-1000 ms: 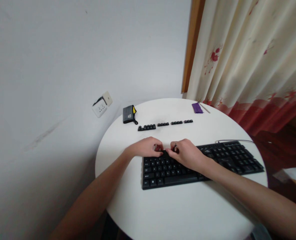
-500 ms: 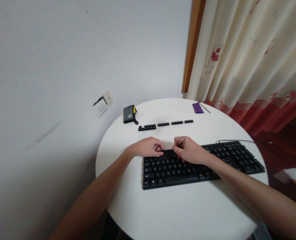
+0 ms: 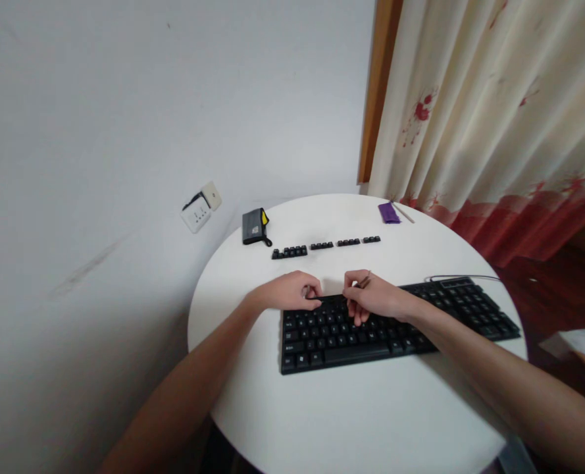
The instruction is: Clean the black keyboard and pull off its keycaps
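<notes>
A black keyboard (image 3: 356, 353) lies on the round white table (image 3: 361, 411). My left hand (image 3: 292, 291) is closed round its far left edge, thumb on top and fingers curled over the back. Over the keyboard's upper rows, my right hand (image 3: 371, 296) pinches a thin metallic tool (image 3: 364, 282); its end sticks up past the fingers, and its lower tip is hidden. Beyond the hands, small black keycaps lie in a line of groups: a left group (image 3: 290, 252), two middle groups (image 3: 322, 245) and a right group (image 3: 372, 239).
A grey zip pouch (image 3: 254, 226) with a yellow patch sits at the table's back left. At the back right lie a purple cloth pouch (image 3: 389, 212) and a pale stick (image 3: 403, 212). The keyboard cable (image 3: 462, 276) runs behind the keyboard. Wall and curtain stand beyond.
My right hand has turned slightly, the tool now leans more to the right, and its lower fingers reach further down over the keys. My left hand keeps its place.
</notes>
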`<state>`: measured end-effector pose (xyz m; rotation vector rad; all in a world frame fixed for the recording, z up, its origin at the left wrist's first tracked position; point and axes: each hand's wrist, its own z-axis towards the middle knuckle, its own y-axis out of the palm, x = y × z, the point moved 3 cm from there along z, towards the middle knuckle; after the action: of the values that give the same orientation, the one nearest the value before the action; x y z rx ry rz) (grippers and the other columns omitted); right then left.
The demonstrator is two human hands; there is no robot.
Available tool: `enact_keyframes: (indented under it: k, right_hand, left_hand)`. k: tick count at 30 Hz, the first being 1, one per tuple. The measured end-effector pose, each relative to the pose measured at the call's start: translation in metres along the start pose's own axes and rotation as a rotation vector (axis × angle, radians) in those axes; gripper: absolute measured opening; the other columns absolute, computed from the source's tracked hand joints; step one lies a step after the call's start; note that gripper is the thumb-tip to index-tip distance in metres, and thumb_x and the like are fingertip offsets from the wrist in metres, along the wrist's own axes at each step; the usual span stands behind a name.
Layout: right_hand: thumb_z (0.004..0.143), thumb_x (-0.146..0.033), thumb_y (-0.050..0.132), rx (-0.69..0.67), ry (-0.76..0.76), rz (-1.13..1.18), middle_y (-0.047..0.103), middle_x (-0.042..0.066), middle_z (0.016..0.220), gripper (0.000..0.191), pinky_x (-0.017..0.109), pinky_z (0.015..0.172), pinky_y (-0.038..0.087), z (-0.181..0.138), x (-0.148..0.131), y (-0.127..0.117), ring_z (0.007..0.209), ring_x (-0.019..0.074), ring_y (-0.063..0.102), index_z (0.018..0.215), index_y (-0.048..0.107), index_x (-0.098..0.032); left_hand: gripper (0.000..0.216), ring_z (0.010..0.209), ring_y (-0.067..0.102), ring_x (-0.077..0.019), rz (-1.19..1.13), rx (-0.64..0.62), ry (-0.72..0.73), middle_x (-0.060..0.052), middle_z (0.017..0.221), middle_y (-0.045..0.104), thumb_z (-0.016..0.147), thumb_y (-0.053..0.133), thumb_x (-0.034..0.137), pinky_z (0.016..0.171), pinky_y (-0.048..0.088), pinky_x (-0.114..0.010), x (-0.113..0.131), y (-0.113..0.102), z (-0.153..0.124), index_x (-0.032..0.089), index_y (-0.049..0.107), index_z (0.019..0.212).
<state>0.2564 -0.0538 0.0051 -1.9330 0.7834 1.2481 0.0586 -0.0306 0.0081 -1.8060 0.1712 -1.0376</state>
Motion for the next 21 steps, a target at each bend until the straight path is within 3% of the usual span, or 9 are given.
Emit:
enact_keyframes:
  k: [13,17,21]
  right_hand:
    - [0.082,-0.018,0.052,-0.034,0.061,0.141,0.067,0.003,0.054,0.01,0.019,0.037,0.045,-0.003,-0.005,-0.009,0.043,0.0145,0.063,0.073,0.047,-0.02]
    - [0.085,-0.025,0.054,0.002,-0.088,0.169,0.067,0.001,0.055,0.015,0.018,0.038,0.043,-0.003,-0.012,-0.012,0.042,0.0121,0.062,0.073,0.047,-0.02]
    - [0.089,-0.031,0.054,0.112,-0.308,0.163,0.068,-0.001,0.062,0.019,0.02,0.041,0.043,-0.001,-0.018,-0.012,0.045,0.0114,0.062,0.076,0.047,-0.02]
  left_hand:
    - [0.02,0.064,0.055,-0.0125,-0.007,0.006,-0.009,0.001,0.072,0.062,0.08,0.064,0.033,0.059,0.038,-0.023,0.0,0.001,-0.002,0.017,0.07,0.091]
    - [0.03,0.067,0.056,-0.0139,-0.078,0.01,0.001,-0.001,0.075,0.065,0.083,0.065,0.043,0.061,0.041,-0.024,0.0,-0.002,-0.003,0.017,0.072,0.097]
    - [0.036,0.088,0.063,-0.0177,-0.188,0.18,0.049,-0.007,0.103,0.071,0.091,0.057,0.044,0.077,0.047,-0.028,0.004,-0.01,-0.003,0.02,0.068,0.115]
